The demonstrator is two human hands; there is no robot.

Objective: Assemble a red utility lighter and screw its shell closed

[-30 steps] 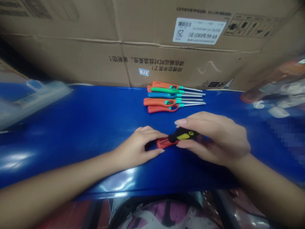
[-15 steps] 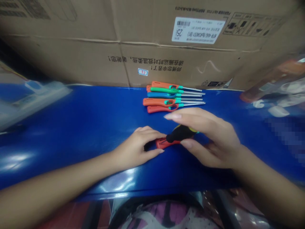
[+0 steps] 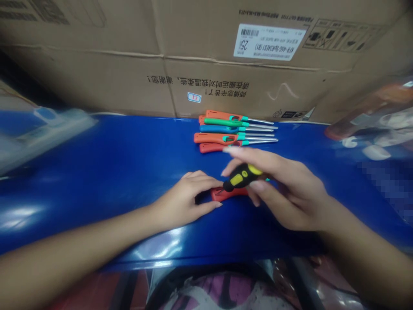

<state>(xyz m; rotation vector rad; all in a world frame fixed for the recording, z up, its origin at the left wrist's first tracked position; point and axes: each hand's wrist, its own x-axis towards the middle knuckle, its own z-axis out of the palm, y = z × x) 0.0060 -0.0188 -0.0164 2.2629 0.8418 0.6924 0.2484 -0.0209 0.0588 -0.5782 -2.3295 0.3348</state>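
Note:
My left hand (image 3: 190,198) pins the end of a red lighter (image 3: 230,195) to the blue table, thumb and forefinger on either side of it. A black and yellow screwdriver (image 3: 238,178) is in the fingers of my right hand (image 3: 287,189), tilted, its thin tip down at the lighter's handle end. Whether the tip sits in a screw is too small to tell. My right hand hides the lighter's far part. Beyond my hands lie several long-necked lighters side by side, among them a green lighter (image 3: 222,122), a blue lighter (image 3: 216,128) and an orange lighter (image 3: 211,137).
A large cardboard box (image 3: 122,86) stands along the back edge of the blue table (image 3: 106,172). A blurred pale plastic object (image 3: 61,129) is at the left. White pieces (image 3: 377,150) and a blurred orange-brown transparent container (image 3: 358,112) are at the right.
The screwdriver handle has turned, so its yellow panel now shows. My right fingers have shifted their hold around it. My left hand and the red lighter stay put.

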